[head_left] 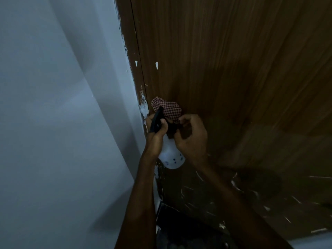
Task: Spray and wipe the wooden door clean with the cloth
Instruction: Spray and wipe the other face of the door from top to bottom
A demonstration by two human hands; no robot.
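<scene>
The dark wooden door (224, 60) fills the right side of the view, with white paint specks near its left edge. My left hand (158, 135) grips the neck of a white spray bottle (172, 155) that has a black trigger head. My right hand (192, 137) is curled around the bottle's black top and pinches a red-and-white checked cloth (167, 108), which bunches above both hands against the door. Both hands sit close to the door's left edge, low down.
A pale grey wall (62, 114) takes up the left half. The door frame (129, 51) between wall and door carries white paint smears. White scuffs and streaks mark the door's lower part (251, 194). The scene is dim.
</scene>
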